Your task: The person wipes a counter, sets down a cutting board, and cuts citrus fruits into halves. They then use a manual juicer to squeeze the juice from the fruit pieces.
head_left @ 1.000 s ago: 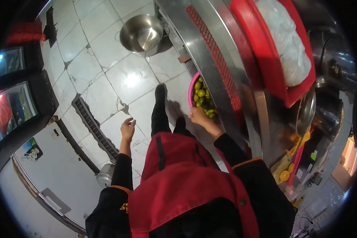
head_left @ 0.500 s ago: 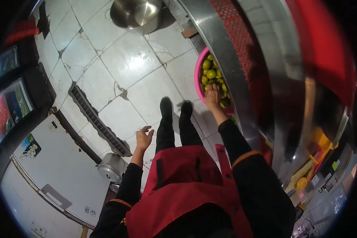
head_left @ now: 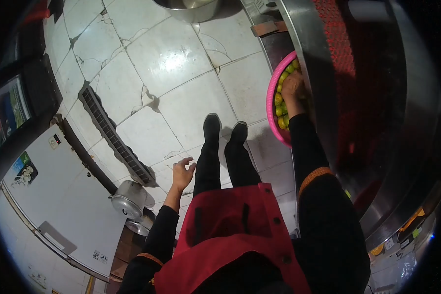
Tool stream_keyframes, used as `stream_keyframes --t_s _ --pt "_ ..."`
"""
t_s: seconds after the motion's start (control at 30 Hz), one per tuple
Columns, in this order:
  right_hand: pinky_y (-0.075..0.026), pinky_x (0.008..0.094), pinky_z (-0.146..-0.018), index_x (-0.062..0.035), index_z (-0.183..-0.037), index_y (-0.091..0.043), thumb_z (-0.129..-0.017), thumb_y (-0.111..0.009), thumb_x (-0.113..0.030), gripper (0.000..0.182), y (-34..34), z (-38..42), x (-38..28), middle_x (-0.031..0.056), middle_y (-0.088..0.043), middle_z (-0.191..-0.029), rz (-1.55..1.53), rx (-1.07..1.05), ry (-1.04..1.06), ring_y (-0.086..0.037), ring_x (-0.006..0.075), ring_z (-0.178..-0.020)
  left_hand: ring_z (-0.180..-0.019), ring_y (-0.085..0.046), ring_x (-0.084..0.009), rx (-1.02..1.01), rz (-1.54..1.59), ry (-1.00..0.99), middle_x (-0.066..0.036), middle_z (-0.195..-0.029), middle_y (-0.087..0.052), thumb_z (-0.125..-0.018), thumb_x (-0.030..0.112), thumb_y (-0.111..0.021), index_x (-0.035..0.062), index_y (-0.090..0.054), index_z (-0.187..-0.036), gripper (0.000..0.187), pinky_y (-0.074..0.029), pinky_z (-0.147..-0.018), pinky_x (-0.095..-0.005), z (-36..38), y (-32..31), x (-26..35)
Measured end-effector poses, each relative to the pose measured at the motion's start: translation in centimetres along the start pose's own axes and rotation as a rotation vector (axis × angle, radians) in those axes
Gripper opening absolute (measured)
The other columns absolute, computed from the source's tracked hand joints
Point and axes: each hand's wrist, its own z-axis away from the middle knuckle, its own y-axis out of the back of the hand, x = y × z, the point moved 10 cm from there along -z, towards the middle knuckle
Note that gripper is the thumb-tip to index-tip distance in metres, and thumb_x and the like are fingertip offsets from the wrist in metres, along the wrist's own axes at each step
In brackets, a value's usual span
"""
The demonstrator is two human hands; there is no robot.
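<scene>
A pink basket (head_left: 273, 100) stands partly under the edge of a steel counter. Green-yellow round fruits (head_left: 279, 99) that look like citrus lie in it. My right hand (head_left: 294, 84) reaches down into the basket among the fruits. Its fingers are hidden by the hand itself and the counter's shadow, so whether they grip a fruit does not show. My left hand (head_left: 183, 174) hangs in the air over the floor beside my leg, fingers apart and holding nothing.
The steel counter (head_left: 304, 73) runs along my right side. A large metal pot (head_left: 196, 12) stands on the tiled floor ahead. To the left are a floor drain grate (head_left: 115, 132), a lidded pot (head_left: 130, 198) and a white fridge (head_left: 63, 196).
My right hand has moved forward and deeper into the basket, toward the counter side. The view has shifted, so the large pot sits higher in it. My left hand stays empty.
</scene>
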Motion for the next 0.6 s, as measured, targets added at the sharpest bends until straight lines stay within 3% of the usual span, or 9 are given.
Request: stream_keyframes --t_s 0.03,0.13,0.17,0.23,0.33,0.43,0.47,0.53,0.6 --pt "-0.048 0.0326 -0.075 -0.0081 -0.098 -0.061 -0.087 -0.042 -0.016 0.024 -1.4 0.1 -0.7 0.0125 -0.061 -0.102 0.211 -0.287 0.022 -0.059 0.0242 -0.098 -0.084 -0.058 -0.0301 0.007 0.016 -0.004 -0.016 -0.089 -0.065 -0.076 0.023 -0.064 0.0071 -0.065 -0.097 0.026 -0.041 -0.078 -0.038 -0.1 -0.1 -0.9" --pt "-0.047 0.038 -0.081 0.0005 -0.107 -0.055 -0.086 -0.044 -0.019 0.03 -15.3 0.3 2.8 0.0172 -0.057 -0.11 -0.238 -0.168 -0.122 -0.057 0.0294 -0.099 -0.084 -0.058 -0.0299 0.04 0.043 0.005 -0.016 -0.089 -0.065 -0.076 0.022 -0.064 0.0075 -0.065 -0.098 0.026 -0.041 -0.078 -0.038 -0.1 0.3 -2.1" --pt "-0.047 0.038 -0.081 0.0005 -0.107 -0.055 -0.086 -0.044 -0.019 0.03 -16.6 0.6 3.7 0.0172 -0.057 -0.11 -0.234 -0.165 -0.122 -0.057 0.0294 -0.099 -0.084 -0.057 -0.0303 0.04 0.054 0.01 -0.015 -0.089 -0.065 -0.076 0.021 -0.064 0.0079 -0.065 -0.098 0.026 -0.041 -0.078 -0.038 -0.2 0.3 -2.5" --pt "-0.046 0.0365 -0.084 -0.0015 -0.111 -0.053 -0.088 -0.041 -0.023 0.034 -15.6 0.3 2.7 0.0169 -0.055 -0.112 -0.228 0.015 0.098 -0.054 0.0281 -0.104 -0.084 -0.057 -0.0305 0.039 0.054 0.024 -0.015 -0.089 -0.065 -0.076 0.022 -0.065 0.008 -0.065 -0.099 0.026 -0.042 -0.078 -0.0383 -0.5 0.3 -2.8" --pt "-0.043 0.0349 -0.09 -0.0055 -0.101 -0.06 -0.078 -0.056 -0.016 0.025 -1.7 -0.6 0.1 0.0124 -0.057 -0.11 -0.055 -0.248 0.087 -0.054 0.0259 -0.105 -0.085 -0.056 -0.0309 0.045 0.069 0.049 -0.015 -0.089 -0.065 -0.076 0.022 -0.065 0.0081 -0.065 -0.099 0.027 -0.043 -0.078 -0.0389 -0.8 0.1 -3.4" --pt "-0.047 0.0367 -0.085 -0.005 -0.103 -0.058 -0.073 -0.063 -0.018 0.033 3.7 0.6 -2.2 0.0155 -0.059 -0.104 0.178 -0.198 0.273 -0.058 0.0289 -0.098 -0.086 -0.056 -0.031 0.054 0.085 0.06 -0.014 -0.09 -0.065 -0.076 0.023 -0.065 0.0081 -0.065 -0.099 0.027 -0.043 -0.079 -0.0392 -1.0 -0.1 -3.6" --pt "-0.047 0.0367 -0.085 -0.005 -0.103 -0.058 -0.073 -0.063 -0.018 0.033 4.4 0.6 -2.1 0.0155 -0.059 -0.104 0.182 -0.194 0.272 -0.058 0.0289 -0.098 -0.086 -0.056 -0.031 0.06 0.081 0.06 -0.015 -0.09 -0.065 -0.076 0.023 -0.065 0.0081 -0.065 -0.099 0.028 -0.043 -0.079 -0.0392 -1.0 -0.1 -3.5" --pt "-0.048 0.04 -0.08 -0.0036 -0.107 -0.055 -0.071 -0.067 -0.023 0.043 2.9 0.8 -0.6 0.0177 -0.06 -0.1 -0.025 -0.447 0.106 -0.059 0.0316 -0.093 -0.086 -0.057 -0.0309 0.063 0.103 0.055 -0.015 -0.089 -0.065 -0.076 0.023 -0.065 0.0081 -0.065 -0.099 0.027 -0.043 -0.079 -0.0389 -1.1 -0.2 -3.1" --pt "-0.048 0.0416 -0.079 -0.0029 -0.11 -0.052 -0.071 -0.066 -0.025 0.047 3.7 1.4 0.1 0.0187 -0.059 -0.1 -0.152 -0.463 0.031 -0.059 0.0324 -0.093 -0.085 -0.057 -0.0307 0.067 0.121 0.052 -0.015 -0.089 -0.065 -0.076 0.023 -0.065 0.0082 -0.065 -0.099 0.027 -0.043 -0.079 -0.0385 -0.9 0.0 -2.7"
